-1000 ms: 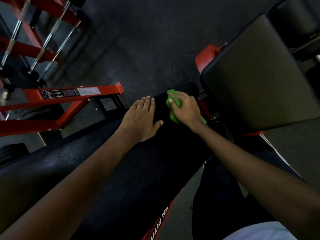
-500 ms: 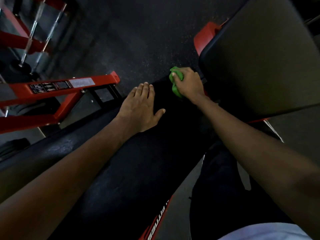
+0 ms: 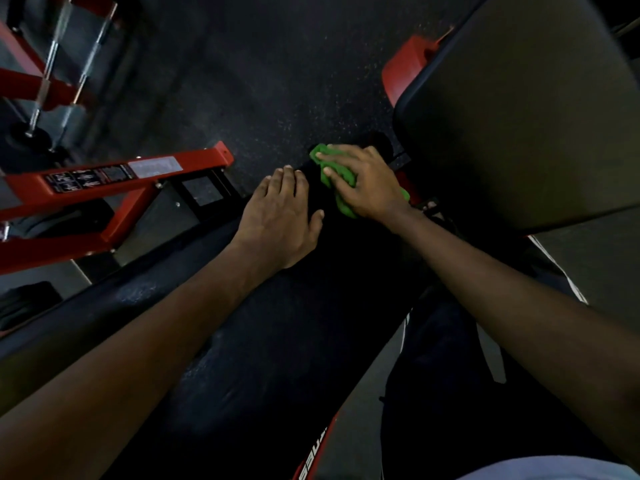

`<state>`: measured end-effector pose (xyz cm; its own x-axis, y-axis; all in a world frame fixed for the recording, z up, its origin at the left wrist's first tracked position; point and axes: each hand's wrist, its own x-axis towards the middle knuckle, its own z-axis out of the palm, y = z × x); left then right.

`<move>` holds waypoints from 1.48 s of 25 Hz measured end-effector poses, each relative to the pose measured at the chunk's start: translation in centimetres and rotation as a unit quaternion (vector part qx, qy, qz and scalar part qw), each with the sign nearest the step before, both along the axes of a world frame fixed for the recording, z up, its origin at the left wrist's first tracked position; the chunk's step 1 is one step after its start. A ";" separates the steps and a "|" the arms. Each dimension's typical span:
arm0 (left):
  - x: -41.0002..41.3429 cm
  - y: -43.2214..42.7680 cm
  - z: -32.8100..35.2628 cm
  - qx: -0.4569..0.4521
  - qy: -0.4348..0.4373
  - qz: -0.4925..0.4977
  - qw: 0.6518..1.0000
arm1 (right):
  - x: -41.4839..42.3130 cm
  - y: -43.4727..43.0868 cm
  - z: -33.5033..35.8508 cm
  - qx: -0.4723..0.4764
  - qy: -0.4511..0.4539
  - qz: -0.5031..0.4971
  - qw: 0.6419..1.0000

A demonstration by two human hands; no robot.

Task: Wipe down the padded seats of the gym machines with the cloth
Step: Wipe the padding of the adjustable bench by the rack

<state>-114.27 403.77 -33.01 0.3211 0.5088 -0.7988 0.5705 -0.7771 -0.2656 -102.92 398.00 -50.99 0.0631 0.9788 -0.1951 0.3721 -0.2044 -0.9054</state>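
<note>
A long black padded bench seat (image 3: 263, 341) runs from the lower left toward the middle of the head view. My left hand (image 3: 280, 220) lies flat on its far end with straight fingers. Just to the right, my right hand (image 3: 367, 185) presses a bunched green cloth (image 3: 341, 183) onto the far tip of the pad, fingers spread over it. Most of the cloth is hidden under that hand. A second, wider dark pad (image 3: 519, 112) stands tilted at the upper right, close beside my right hand.
A red steel frame (image 3: 114, 181) with warning labels juts in from the left. Chrome bars and weight plates (image 3: 45, 84) hang at the upper left. A red bracket (image 3: 408, 67) sits behind the tilted pad. Dark speckled rubber floor (image 3: 277, 64) fills the top middle.
My right hand has slid the green cloth back from the pad's far tip toward my left hand. The left hand has stayed flat on the pad.
</note>
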 end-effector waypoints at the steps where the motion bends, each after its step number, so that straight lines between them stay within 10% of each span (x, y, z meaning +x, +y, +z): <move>1: 0.1 0.2 -0.3 -0.004 0.000 0.000 1.000 | 0.4 0.5 -1.0 -0.015 0.003 -0.014 1.000; 7: 0.9 1.0 -1.9 -0.023 -0.010 -0.021 0.999 | 2.1 1.6 -2.9 -0.221 0.012 -0.098 0.970; 18: 0.5 0.5 -2.5 0.001 -0.021 -0.045 0.999 | 1.6 2.4 -2.0 -0.012 -0.006 0.040 0.999; 23: 0.2 0.4 -2.8 0.011 -0.027 -0.064 0.998 | 1.7 3.6 -3.9 -0.151 -0.017 -0.004 0.988; 32: 0.1 0.4 -3.1 0.010 -0.028 -0.078 0.997 | 0.8 -0.8 -1.8 -0.116 -0.009 -0.043 0.992; 37: 0.0 0.3 -3.2 0.011 -0.027 -0.083 0.996 | 3.4 2.9 -5.7 -0.307 0.010 -0.094 0.947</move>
<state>-114.30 404.12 -36.18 0.4445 0.4616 -0.7677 0.4485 -0.8565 -0.2553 -99.57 400.95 -56.68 0.2142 0.6525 -0.7269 0.2611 -0.7553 -0.6011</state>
